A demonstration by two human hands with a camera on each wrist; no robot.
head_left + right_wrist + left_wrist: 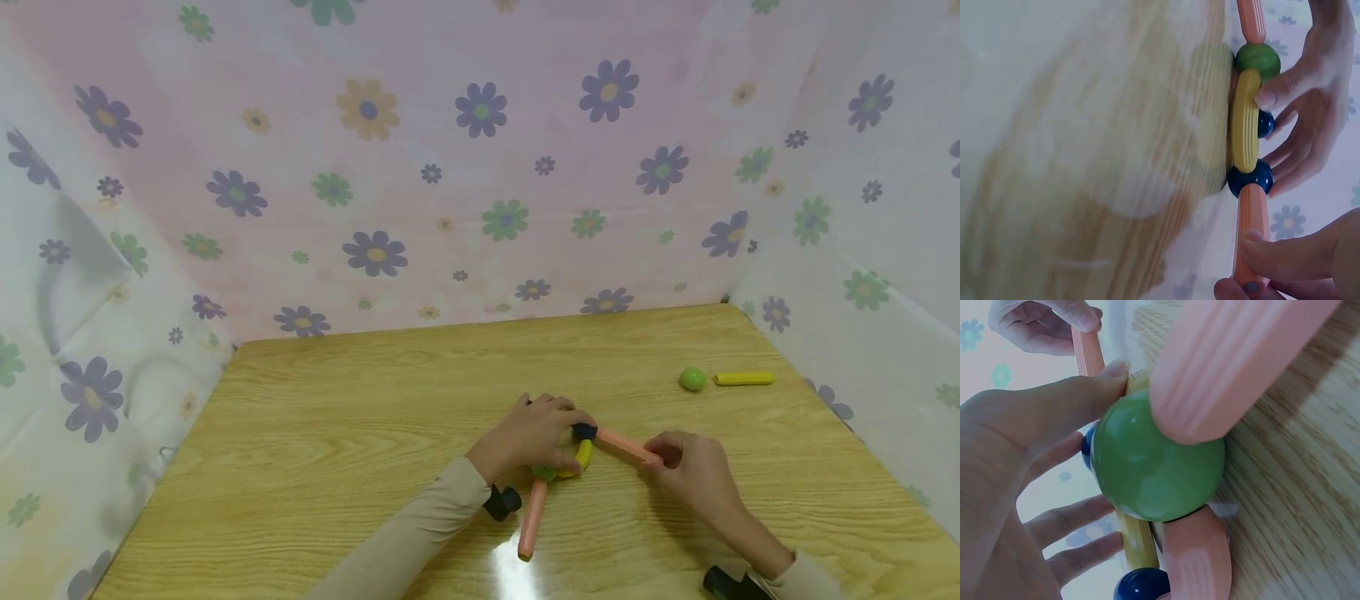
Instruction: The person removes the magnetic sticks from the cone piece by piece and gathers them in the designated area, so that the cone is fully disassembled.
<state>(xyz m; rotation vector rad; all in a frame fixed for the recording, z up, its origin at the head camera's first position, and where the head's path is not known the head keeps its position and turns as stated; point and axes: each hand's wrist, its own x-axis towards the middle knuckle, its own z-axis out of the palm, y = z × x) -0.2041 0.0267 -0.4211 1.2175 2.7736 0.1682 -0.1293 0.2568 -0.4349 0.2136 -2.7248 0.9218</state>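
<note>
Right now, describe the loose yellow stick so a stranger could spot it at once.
Start at the wooden table and go to its far right corner, well away from both hands. The yellow stick lies flat there beside a loose green ball. Unlike the curved yellow piece in the assembly, it is straight and unattached.

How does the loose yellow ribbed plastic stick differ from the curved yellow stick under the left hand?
The loose yellow ribbed plastic stick is straight; the curved yellow stick bends. The loose one lies free beside a loose green ball; the curved one is joined between balls, with the left hand on it. Both are yellow and ribbed.
</note>
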